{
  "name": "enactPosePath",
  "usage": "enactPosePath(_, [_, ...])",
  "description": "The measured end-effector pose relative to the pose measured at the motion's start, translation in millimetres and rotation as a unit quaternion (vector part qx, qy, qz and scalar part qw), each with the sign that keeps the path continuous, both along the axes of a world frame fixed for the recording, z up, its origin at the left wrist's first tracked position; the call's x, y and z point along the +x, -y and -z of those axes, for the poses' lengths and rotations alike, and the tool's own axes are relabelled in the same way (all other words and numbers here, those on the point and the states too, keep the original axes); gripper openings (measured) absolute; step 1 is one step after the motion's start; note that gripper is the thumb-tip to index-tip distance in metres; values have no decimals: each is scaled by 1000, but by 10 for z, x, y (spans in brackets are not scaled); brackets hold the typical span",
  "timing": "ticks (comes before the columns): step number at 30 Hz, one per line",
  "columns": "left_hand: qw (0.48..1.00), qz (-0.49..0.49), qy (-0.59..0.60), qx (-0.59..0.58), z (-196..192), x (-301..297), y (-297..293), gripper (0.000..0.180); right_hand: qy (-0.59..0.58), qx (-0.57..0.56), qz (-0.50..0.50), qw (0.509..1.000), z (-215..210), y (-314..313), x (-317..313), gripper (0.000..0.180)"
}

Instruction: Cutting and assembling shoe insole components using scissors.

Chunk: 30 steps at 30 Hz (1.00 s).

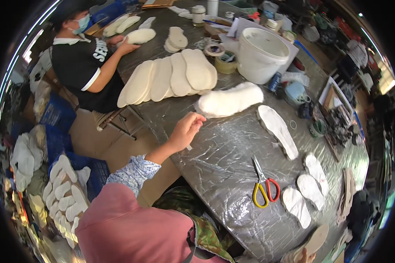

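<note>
Plastic-covered table (224, 162) is being used for sole work; the left hand (186, 129) is being stretched, loosely open and empty, toward the fluffy white insole (230, 101) lying just beyond its fingertips.

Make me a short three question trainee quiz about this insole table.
1. True or false: the left hand holds the scissors.
2. What lies nearest the left hand: A the fluffy insole, B the bucket, C the tape roll?
3. What colours are the scissors' handles?

Key: 1 false, the hand is apart from them, by the table edge. 2 A. 3 one yellow, one red.
</note>
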<state>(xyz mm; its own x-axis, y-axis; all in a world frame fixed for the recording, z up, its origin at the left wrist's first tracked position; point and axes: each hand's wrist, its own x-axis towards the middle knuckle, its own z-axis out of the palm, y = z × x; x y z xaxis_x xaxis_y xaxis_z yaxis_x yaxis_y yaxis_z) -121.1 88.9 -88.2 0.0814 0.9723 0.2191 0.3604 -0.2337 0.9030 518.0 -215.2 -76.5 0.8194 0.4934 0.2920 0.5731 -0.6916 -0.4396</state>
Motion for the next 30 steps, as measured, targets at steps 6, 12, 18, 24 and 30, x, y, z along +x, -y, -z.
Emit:
enactPosePath(6, [949,-89,-246,179,24,-639,-703,23,140,-39,-128,981,-384,-460,181,62])
enactPosePath(12, [895,-27,-335,293,362,-894,-1618,41,-85,-8,-159,984,-578,-749,-1242,34])
enactPosePath(18, [859,19,-457,229,392,-752,-1866,47,-40,-51,-422,904,-19,-1260,-2245,37])
enactPosePath(24, [834,23,-520,184,206,-511,-1770,34,-34,-103,-418,902,268,-1667,-2553,36])
enactPosePath(30, [854,62,-484,180,117,-584,-1872,19,-114,-115,-421,892,170,-1690,-2615,41])
